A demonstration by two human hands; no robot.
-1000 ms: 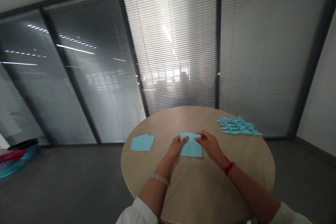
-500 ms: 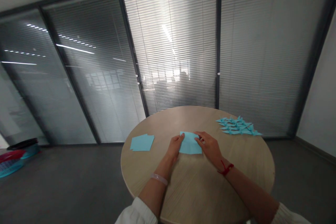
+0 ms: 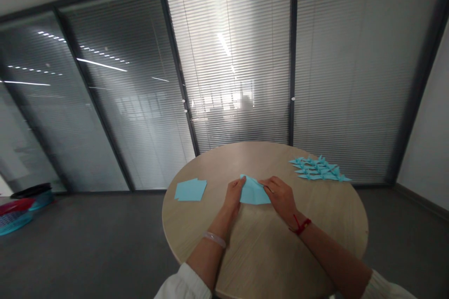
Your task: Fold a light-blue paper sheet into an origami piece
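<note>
A creased sheet of light-blue origami paper [image 3: 253,192] is held between my hands over the middle of the round table [image 3: 259,243]. My left hand [image 3: 233,195] grips its left edge, thumb on top. The fingers of my right hand [image 3: 279,193] pinch its upper right side, where the paper bends inward. Part of that right edge is hidden behind my fingers. A pile of flat blue paper sheets [image 3: 191,190] lies to the left of my left hand, apart from it.
Several folded blue paper cranes [image 3: 317,169] sit in rows at the table's right rear. Beyond the table stands a glass partition with blinds [image 3: 242,56]. Red-and-blue baskets [image 3: 16,217] are on the floor at far left.
My right fingers have moved slightly left, bending the paper's upper right side inward. The sheet looked flatter before. My left hand stays in place.
</note>
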